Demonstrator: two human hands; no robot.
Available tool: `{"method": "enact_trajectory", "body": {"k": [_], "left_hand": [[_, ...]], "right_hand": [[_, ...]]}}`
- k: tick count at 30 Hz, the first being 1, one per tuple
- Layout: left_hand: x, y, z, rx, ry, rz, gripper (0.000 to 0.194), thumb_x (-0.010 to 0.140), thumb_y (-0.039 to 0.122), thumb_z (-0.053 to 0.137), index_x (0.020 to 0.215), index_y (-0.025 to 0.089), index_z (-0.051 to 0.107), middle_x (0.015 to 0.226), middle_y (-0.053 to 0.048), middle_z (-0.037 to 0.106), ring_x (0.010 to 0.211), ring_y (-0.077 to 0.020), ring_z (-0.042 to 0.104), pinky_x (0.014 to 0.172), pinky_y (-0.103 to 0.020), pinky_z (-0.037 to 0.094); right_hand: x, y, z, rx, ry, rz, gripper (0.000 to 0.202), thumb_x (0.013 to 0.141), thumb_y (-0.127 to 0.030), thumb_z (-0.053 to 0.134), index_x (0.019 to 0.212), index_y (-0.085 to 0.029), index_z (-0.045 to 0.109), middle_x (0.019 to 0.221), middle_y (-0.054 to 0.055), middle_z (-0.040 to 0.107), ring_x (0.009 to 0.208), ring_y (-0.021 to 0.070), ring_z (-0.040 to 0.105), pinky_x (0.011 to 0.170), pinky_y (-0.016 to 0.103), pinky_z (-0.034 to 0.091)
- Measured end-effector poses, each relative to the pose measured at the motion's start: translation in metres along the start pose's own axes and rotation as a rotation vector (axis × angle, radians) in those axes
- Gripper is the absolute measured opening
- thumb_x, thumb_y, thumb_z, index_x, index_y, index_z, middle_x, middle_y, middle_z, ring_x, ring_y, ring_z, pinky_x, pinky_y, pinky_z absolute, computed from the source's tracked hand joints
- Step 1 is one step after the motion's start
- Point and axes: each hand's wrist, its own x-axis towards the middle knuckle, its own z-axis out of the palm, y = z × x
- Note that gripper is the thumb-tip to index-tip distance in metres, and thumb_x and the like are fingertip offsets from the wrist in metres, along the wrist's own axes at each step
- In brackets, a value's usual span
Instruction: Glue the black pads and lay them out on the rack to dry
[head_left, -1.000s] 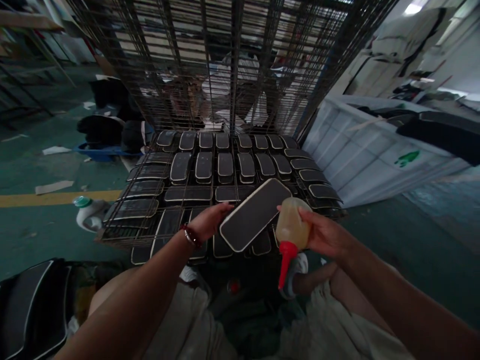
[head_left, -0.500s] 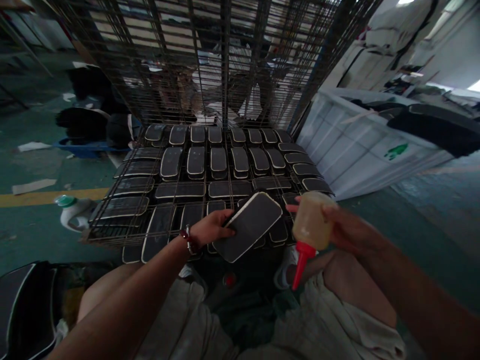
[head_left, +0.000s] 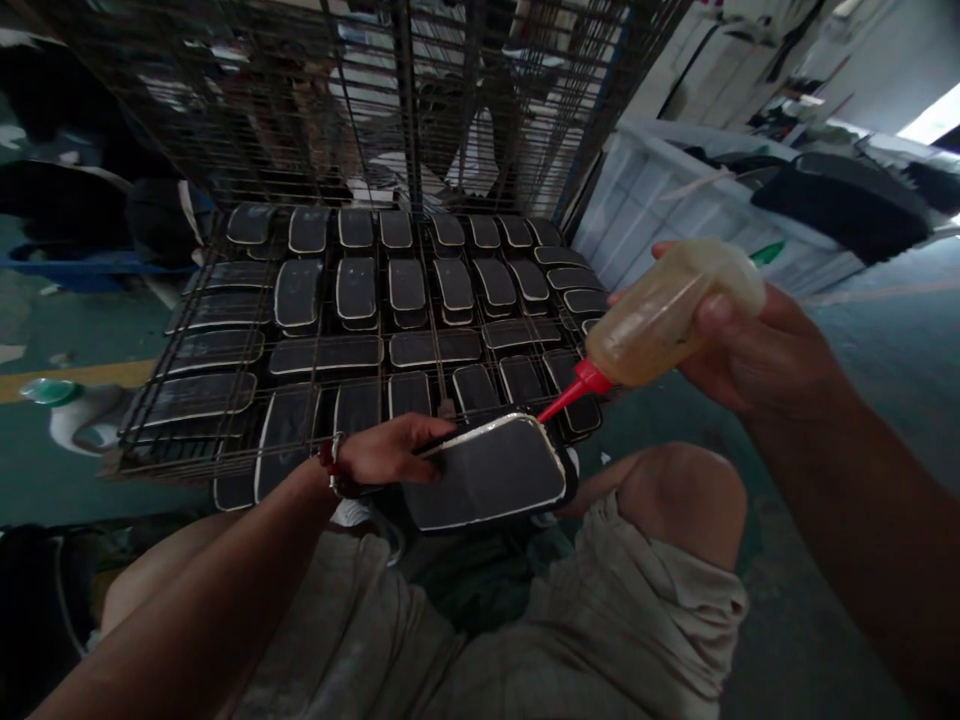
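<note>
My left hand is closed on the left end of a dark, rounded rectangular panel with a pale edge line, held tilted above my lap. A glossy wet-looking strip runs along its far and right edges. In my right hand is a squeeze bottle of amber liquid, gripped around its body and tipped down to the left. Its red nozzle points at the panel's far right corner, at or very close to the edge. Similar dark panels lie in rows just beyond.
A wire rack carries the rows of panels, and a tall wire mesh rises behind them. On the right stands a white bin with dark pieces. A white jug with a green cap is at the left.
My right hand has swung the bottle leftward from nozzle-down, bringing its tip to the panel's edge. The panel has turned flatter and lower in my left hand. My view has shifted right and down.
</note>
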Motion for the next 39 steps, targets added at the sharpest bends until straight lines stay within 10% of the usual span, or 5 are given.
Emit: {"method": "enact_trajectory", "body": {"k": [25,39], "left_hand": [[-0.001,-0.002,-0.017,-0.352,0.181,-0.107,0.038,0.061,-0.003,0.061,0.092,0.016,0.068,0.074,-0.01,0.069,0.069,-0.0302,0.069,0.06,-0.039,0.054],[0.001,-0.003,-0.021,-0.193,0.079,0.139,0.041,0.057,-0.004,0.069,0.095,0.011,0.068,0.09,-0.014,0.071,0.074,-0.0253,0.069,0.065,-0.032,0.055]], "right_hand": [[-0.016,0.004,-0.008,-0.031,0.017,-0.042,0.06,0.069,-0.034,0.077,0.122,-0.015,0.055,0.099,0.014,0.066,0.101,0.0309,0.061,0.083,0.048,0.052],[-0.028,0.033,0.007,-0.019,0.428,-0.238,0.029,0.075,-0.027,0.07,0.104,-0.024,0.065,0.094,0.003,0.06,0.095,0.0236,0.059,0.09,0.044,0.046]]}}
